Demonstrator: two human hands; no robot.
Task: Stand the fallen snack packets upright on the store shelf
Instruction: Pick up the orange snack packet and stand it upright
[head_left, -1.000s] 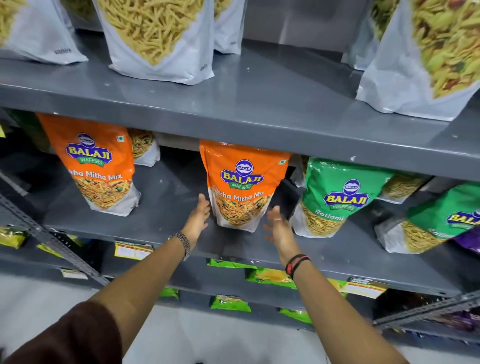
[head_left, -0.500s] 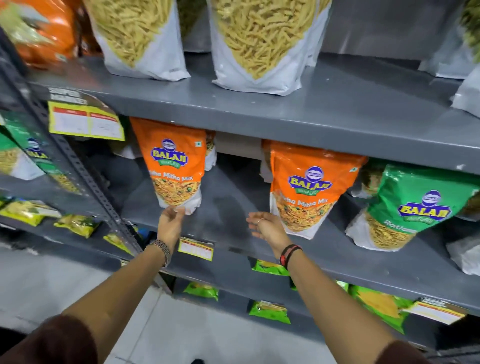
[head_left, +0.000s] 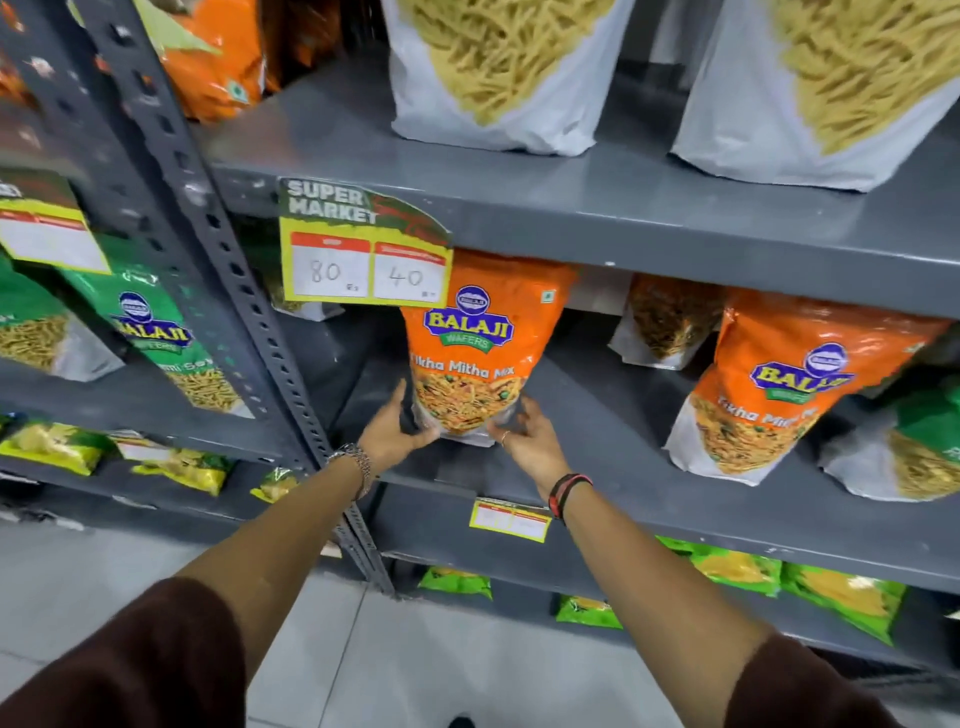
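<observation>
An orange Balaji Tikha Mitha Mix packet (head_left: 480, 343) stands upright on the grey middle shelf (head_left: 613, 436), just right of the slotted upright post. My left hand (head_left: 392, 428) grips its lower left corner and my right hand (head_left: 527, 434) holds its lower right corner. A second orange packet (head_left: 779, 384) of the same kind stands upright further right on the same shelf. Behind the two, a smaller packet (head_left: 665, 322) stands against the back.
A slotted metal post (head_left: 228, 270) rises left of my hands. A yellow price tag (head_left: 363, 249) hangs from the upper shelf edge above the held packet. White noodle-snack bags (head_left: 493, 73) stand on the top shelf. Green packets (head_left: 150, 327) fill the left bay, flat green packets (head_left: 737, 566) the lower shelf.
The view swung left. Both hands left the right orange packet, moved left along the shelf and closed on the bottom corners of the left orange packet.
</observation>
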